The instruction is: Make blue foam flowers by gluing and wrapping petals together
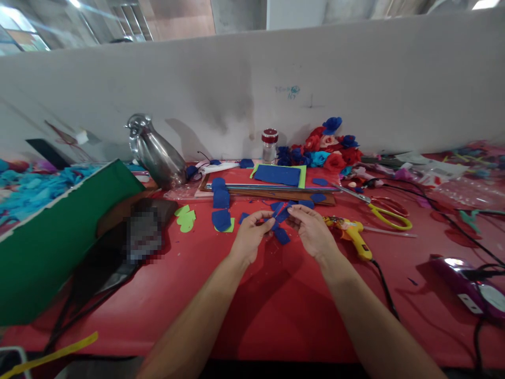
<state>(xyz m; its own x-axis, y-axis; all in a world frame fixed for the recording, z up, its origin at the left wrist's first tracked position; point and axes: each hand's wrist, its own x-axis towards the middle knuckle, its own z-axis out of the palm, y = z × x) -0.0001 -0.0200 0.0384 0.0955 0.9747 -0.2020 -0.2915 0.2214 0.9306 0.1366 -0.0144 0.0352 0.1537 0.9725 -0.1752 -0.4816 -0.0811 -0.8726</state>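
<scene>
Over the red table, my left hand (252, 231) and my right hand (311, 225) face each other with fingertips pinched. Between them is a small blue crepe-paper piece (281, 212), with a thin pinkish line across it. Both hands appear to grip it, though the fingers partly cover it. Just below lies a loose blue petal (282, 236), and more blue cut pieces (306, 203) lie behind my fingers. Left of my hands, several blue petals (221, 221) form a column, the nearest over a light green square. Light green leaf shapes (186, 219) lie farther left.
A yellow glue gun (358, 241) and yellow-handled scissors (389, 217) lie to the right, near a purple power strip (469, 287) with cords. Paper flowers (333, 152), a red-lidded jar (270, 147) and a tilted metal jug (160, 155) stand behind. A green box (74, 237) and black bag (106, 252) are left.
</scene>
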